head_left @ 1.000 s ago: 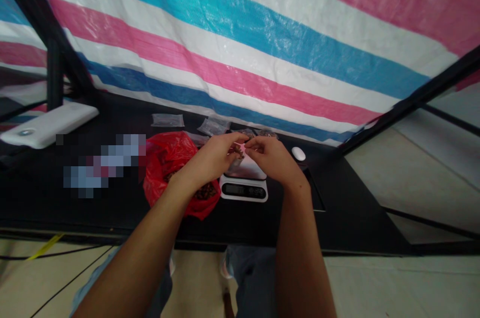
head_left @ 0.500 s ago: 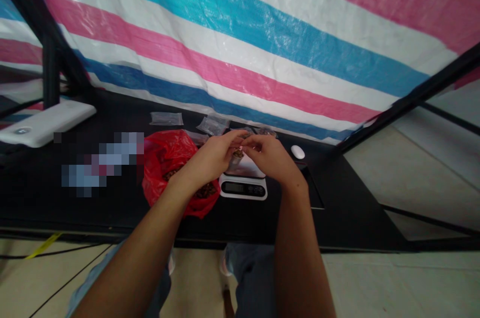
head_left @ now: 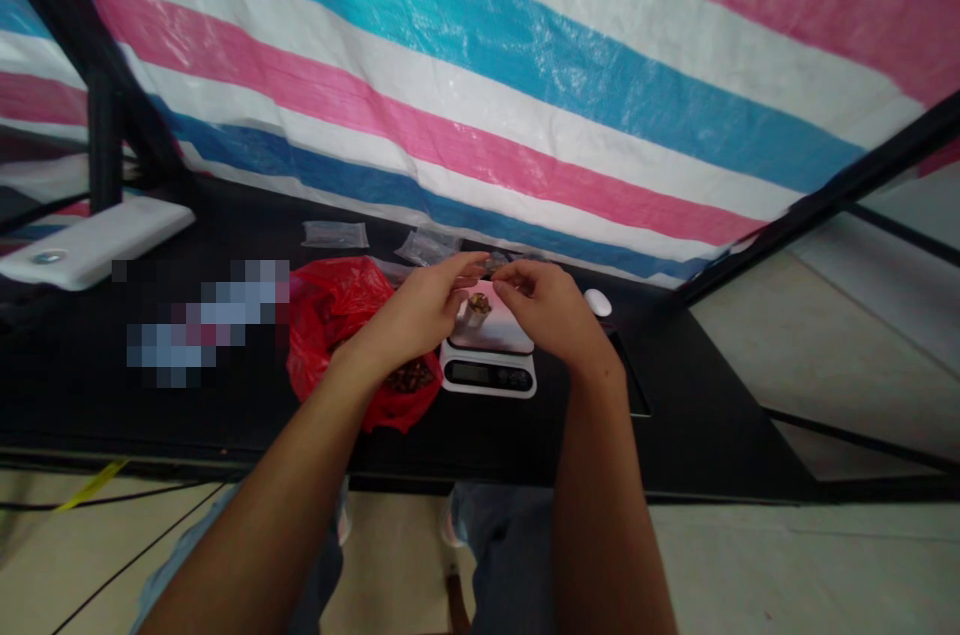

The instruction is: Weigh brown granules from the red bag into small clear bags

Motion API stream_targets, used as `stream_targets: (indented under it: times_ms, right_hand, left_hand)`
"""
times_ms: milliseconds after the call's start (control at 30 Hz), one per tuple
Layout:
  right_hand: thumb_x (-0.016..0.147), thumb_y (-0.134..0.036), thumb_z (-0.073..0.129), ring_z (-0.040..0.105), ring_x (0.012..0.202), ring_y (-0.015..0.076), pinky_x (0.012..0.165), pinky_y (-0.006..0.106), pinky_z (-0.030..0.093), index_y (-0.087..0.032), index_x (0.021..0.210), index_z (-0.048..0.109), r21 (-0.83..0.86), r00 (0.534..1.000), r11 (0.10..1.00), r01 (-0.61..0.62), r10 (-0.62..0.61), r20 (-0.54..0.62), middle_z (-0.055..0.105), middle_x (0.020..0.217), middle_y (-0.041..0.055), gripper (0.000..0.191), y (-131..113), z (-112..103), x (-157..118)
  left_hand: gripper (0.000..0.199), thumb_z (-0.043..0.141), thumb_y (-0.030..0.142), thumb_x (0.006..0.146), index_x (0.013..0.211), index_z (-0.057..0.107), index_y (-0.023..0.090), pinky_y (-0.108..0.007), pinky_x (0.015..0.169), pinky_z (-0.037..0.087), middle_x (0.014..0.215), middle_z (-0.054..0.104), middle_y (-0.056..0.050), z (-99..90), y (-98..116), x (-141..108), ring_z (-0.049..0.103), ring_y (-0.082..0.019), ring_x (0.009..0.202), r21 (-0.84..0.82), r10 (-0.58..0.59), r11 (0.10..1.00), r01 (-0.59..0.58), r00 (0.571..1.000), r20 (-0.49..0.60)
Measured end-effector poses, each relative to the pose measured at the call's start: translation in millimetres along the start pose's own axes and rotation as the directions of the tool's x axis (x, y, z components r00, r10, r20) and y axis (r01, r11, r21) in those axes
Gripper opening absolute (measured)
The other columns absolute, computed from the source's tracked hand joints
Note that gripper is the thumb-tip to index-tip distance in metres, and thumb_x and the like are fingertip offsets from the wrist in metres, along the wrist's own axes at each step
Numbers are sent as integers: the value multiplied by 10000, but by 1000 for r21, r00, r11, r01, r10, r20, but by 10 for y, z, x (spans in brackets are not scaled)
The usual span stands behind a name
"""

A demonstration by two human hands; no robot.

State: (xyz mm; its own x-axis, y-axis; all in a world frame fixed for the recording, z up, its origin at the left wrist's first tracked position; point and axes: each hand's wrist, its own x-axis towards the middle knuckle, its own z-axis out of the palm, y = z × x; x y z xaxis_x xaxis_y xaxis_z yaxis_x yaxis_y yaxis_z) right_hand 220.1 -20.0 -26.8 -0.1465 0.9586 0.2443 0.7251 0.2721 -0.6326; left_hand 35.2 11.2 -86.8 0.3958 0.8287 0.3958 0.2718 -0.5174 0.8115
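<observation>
Below the table, the person's jeans [head_left: 510,555] show over a tiled floor [head_left: 720,565], with a yellow strap [head_left: 90,485] at lower left. Both forearms reach up to the table [head_left: 690,425]. The left hand [head_left: 416,315] is open, its fingers extended and passing just above the scale [head_left: 487,370] without any visible grip. The right hand [head_left: 551,310] is loosely curled, its fingertips [head_left: 510,272] drawn together at the far edge of the scale; whether they pinch anything small, I cannot tell. A small clear tube [head_left: 477,310] of brown pieces stands on the scale's platform between the hands, touching neither. The step in hand appears to centre on this tube, and the next move calls for careful fingertip control because it is small and stands upright. Just left of the scale lies a red plastic bag [head_left: 330,315] with more brown pieces [head_left: 409,377] in its mouth. Farther back are two clear plastic packets [head_left: 335,234], with a white mouse [head_left: 598,302] at right and a white slab-shaped device [head_left: 94,243] at upper left. A pixelated patch [head_left: 202,325] hides part of the table. Behind everything hangs a pink, white and blue striped tarp [head_left: 480,85].
</observation>
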Motion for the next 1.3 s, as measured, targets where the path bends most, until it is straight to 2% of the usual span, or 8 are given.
stream_targets:
  times_ms: [100,200,333,467,633,733,1000,1300]
  right_hand:
    - [932,-149,632,666,746,171,681,279,430,-162,888,792,-43,999,999,-2,4,37,789,844,47,166,-97,-15,-47]
    - [954,-187,622,630,675,157,631,277,380,-160,853,796,-97,990,995,16,-2,142,753,751,40,203,-223,14,-90]
    - [968,-205,617,628,666,155,631,276,380,-154,950,807,-102,984,994,37,-19,175,757,772,45,197,-310,80,-102]
    - [955,-237,621,625,659,151,637,270,412,-160,927,798,9,990,1000,-3,2,142,753,775,36,195,-253,38,-89]
    - [945,-303,631,621,670,164,634,281,417,-155,921,789,38,998,998,-56,57,-27,732,756,26,218,-107,-134,-79]
    - [943,-318,634,631,695,174,643,289,416,-155,951,797,17,996,997,-72,73,-58,737,768,30,231,-58,-164,-72]
    - [941,-308,622,649,718,179,665,291,435,-166,969,798,2,995,997,-83,83,-53,765,818,42,228,2,-107,-56]
    - [940,-269,558,548,610,149,619,286,365,-171,704,716,-114,978,982,-148,163,131,660,649,15,300,60,-62,-42]
  left_hand:
    - [518,515,23,898,1361,681,185,-390,1102,556,1361,762,-109,-90,9,-6,724,-236,1242,204,0,979,1,1000,-5]
    - [442,575,66,911,1309,707,205,-387,1027,572,1266,794,-105,-119,-26,-10,744,-266,1164,356,-36,935,7,996,76]
    - [363,605,129,944,1282,717,198,-410,956,573,1173,808,-124,-96,-81,-11,752,-307,1103,482,-103,875,33,987,120]
    - [344,604,138,955,1274,722,188,-383,950,562,1161,815,-114,-128,-67,-17,755,-283,1096,439,-93,897,44,992,89]
    - [320,634,213,984,1292,720,228,-334,934,564,1088,836,-38,-159,116,-2,768,-215,1012,207,56,977,-41,996,-64]
    - [322,631,182,984,1288,723,240,-361,986,550,1110,834,-32,-86,201,32,747,-225,1082,225,115,968,-107,993,-20]
    - [329,612,199,996,1309,707,233,-414,1006,554,1212,806,-66,54,175,91,708,-276,1165,385,97,916,-114,993,62]
    - [383,567,212,1004,1360,702,248,-432,1015,559,1246,795,-93,90,147,131,723,-296,1168,454,102,881,-130,991,84]
